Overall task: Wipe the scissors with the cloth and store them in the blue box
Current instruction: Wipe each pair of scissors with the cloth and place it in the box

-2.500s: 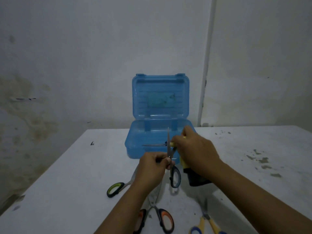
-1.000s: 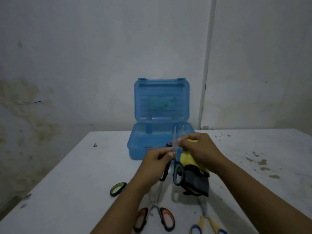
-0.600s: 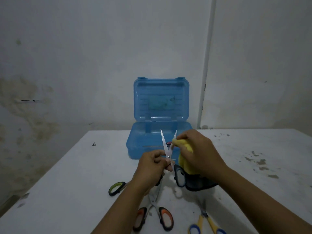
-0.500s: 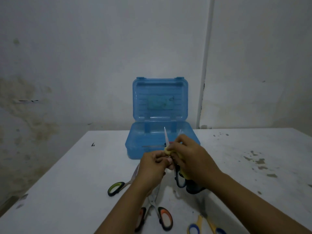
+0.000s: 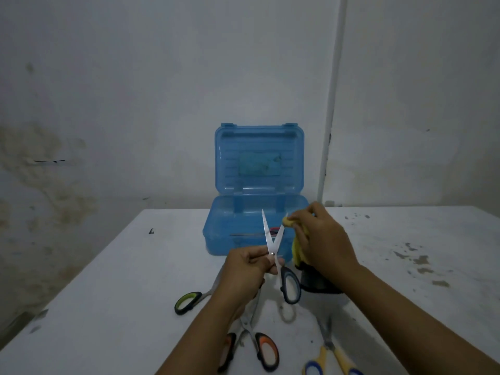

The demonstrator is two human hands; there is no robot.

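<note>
- Wiping step in hand: left hand (image 5: 247,266) pinches the open scissors (image 5: 274,249) at the pivot, blades up toward 12 o'clock.
- Right hand (image 5: 322,239) pinches the yellow cloth (image 5: 297,250) onto the right blade tip.
- Blue box (image 5: 254,228) stands open at 12 o'clock, just behind.
- Next, probably: wipe the other blade, close, then store.

One head-worn wide-angle view looks forward and slightly down across the white table (image 5: 113,307), close above it, facing the wall (image 5: 162,90) filling the frame's upper half.
</note>
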